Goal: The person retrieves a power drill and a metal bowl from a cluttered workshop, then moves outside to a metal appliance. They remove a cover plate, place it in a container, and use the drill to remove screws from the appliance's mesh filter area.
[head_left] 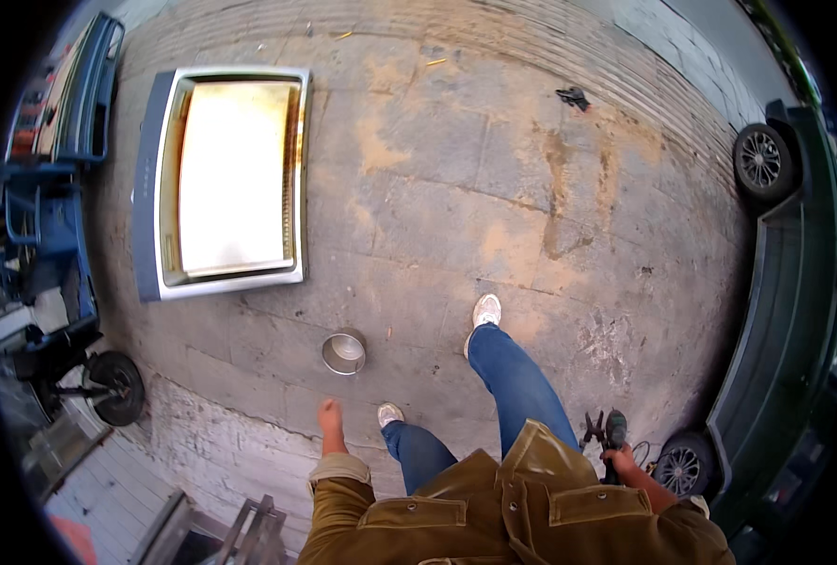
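My right hand (619,460), low at the right, is closed round a dark power drill (615,428). A black plier-like tool (593,429) shows beside the drill in the same grip. My left hand (330,412) hangs at the lower middle, holding nothing that I can see; its fingers are hidden from above. Nearest to it is a round metal pot (344,351) on the ground. Farther off at the left lies a large silver metal appliance (234,280), perhaps a range hood, with a bright white panel and brown stains inside its rim.
A green vehicle (776,301) with wheels runs along the right side. Blue carts (61,221) and a black wheel (117,387) stand at the left. On the stained concrete ground lies a small black object (575,98). Wooden pieces (249,527) show at the lower left.
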A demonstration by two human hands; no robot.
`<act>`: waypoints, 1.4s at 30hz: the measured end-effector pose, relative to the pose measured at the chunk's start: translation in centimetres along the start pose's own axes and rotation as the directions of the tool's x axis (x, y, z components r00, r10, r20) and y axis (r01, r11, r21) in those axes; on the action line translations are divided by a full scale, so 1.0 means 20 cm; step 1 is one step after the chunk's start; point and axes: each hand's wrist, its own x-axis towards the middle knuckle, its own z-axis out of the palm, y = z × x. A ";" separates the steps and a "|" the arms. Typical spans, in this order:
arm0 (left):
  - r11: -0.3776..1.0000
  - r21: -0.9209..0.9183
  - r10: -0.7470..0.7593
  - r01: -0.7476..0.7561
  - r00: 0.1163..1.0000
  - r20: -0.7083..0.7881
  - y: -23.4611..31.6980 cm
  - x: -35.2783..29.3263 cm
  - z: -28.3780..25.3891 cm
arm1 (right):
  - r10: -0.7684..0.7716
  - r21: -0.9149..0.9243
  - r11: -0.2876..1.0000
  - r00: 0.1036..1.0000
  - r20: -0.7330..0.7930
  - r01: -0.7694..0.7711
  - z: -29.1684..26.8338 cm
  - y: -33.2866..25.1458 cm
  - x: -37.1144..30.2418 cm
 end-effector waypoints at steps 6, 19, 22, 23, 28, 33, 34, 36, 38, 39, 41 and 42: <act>0.990 0.092 -0.102 0.110 0.991 -0.088 0.74 -0.71 0.02 | -0.256 -0.037 0.965 0.960 0.116 0.261 -0.05 -0.67 0.23; 0.905 0.308 0.211 -0.295 0.937 0.280 2.39 -0.30 1.25 | -0.457 0.143 0.876 0.888 -0.056 0.460 -0.05 -2.56 0.25; 0.740 0.530 0.287 -0.414 0.907 0.309 3.02 -0.07 1.66 | -0.463 0.269 0.850 0.886 -0.030 0.453 -0.05 -2.95 0.42; 0.785 0.402 0.355 -0.472 0.874 0.333 3.21 -0.03 1.78 | -0.443 0.326 0.847 0.897 -0.002 0.419 -0.04 -3.06 0.47; 0.553 0.319 0.579 -0.769 0.631 0.517 4.30 -0.14 2.55 | -0.465 0.666 0.686 0.880 0.092 0.293 0.02 -3.65 0.70; 0.101 0.458 0.642 -0.883 0.410 0.648 4.80 -0.35 3.32 | -0.455 0.790 0.584 0.881 0.131 0.185 0.09 -3.85 1.12; 0.005 0.433 0.642 -0.901 0.335 0.690 4.81 -0.37 3.50 | -0.443 0.771 0.611 0.885 0.143 0.181 0.09 -3.85 1.25; -0.167 0.383 0.593 -0.908 0.218 0.775 4.77 -0.40 3.80 | -0.407 0.730 0.664 0.897 0.173 0.161 0.09 -3.82 1.49; -0.274 0.336 0.532 -0.901 0.148 0.833 4.67 -0.40 4.14 | -0.417 0.659 0.724 0.890 0.184 0.203 0.08 -3.79 1.80; -0.307 0.310 0.496 -0.900 0.126 0.859 4.59 -0.39 4.31 | -0.410 0.621 0.755 0.892 0.193 0.212 0.09 -3.74 1.92; -0.352 0.296 0.418 -0.888 0.133 0.898 4.43 -0.36 4.66 | -0.376 0.653 0.739 0.905 0.197 0.165 0.07 -3.71 2.13; -0.367 0.285 0.374 -0.885 0.140 0.917 4.33 -0.33 4.83 | -0.353 0.665 0.734 0.914 0.199 0.139 0.04 -3.69 2.22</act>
